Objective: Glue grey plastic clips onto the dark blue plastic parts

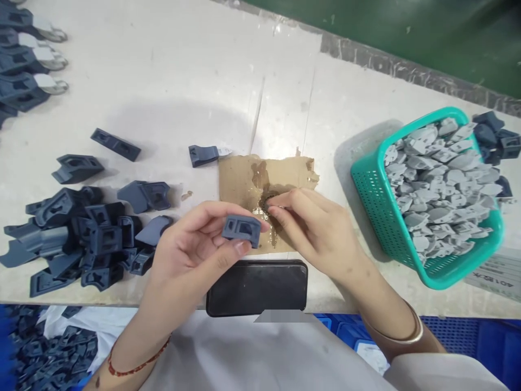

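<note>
White table (171, 81): left hand (183, 252) clamps grey block (241, 230); right hand (317, 231) at cardboard (236, 179), grip unclear.
Glossy patch (272, 231) could smear block on contact.

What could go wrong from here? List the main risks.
The shiny, wet-looking patch on the cardboard may smear onto the right hand close by.
The phone lies at the near edge of the table and could get knocked.
The loose pile of dark parts, also near that edge, might spill.
</note>
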Demonstrator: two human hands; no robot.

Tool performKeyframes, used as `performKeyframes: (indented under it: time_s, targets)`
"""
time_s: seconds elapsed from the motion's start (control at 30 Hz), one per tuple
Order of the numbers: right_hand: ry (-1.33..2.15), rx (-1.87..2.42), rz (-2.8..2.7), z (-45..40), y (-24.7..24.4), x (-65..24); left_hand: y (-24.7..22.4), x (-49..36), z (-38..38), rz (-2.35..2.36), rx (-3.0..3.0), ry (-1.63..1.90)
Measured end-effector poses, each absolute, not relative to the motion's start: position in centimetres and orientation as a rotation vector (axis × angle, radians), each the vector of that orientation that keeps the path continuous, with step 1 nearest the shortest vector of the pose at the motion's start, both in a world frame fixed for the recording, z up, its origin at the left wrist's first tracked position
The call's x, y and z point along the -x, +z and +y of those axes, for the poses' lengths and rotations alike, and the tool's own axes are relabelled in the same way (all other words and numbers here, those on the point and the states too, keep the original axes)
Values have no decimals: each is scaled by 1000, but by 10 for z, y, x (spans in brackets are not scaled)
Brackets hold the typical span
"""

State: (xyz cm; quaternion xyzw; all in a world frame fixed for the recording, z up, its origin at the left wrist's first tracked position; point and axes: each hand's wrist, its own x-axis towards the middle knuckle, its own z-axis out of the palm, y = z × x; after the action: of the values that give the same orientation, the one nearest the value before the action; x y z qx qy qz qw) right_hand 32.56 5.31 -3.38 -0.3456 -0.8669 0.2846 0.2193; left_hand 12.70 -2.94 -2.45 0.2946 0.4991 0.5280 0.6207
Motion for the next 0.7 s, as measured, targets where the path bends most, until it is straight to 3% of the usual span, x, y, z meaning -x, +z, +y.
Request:
performKeyframes:
  time_s: [0.4, 0.7]
  targets:
    - [1575, 1004, -1445, 55, -36, -332, -39, -134, -31, 1332, -1063, 1308]
    - [1724, 889, -1331, 45, -36, -333, -43, -132, -32, 1086, -927, 1355]
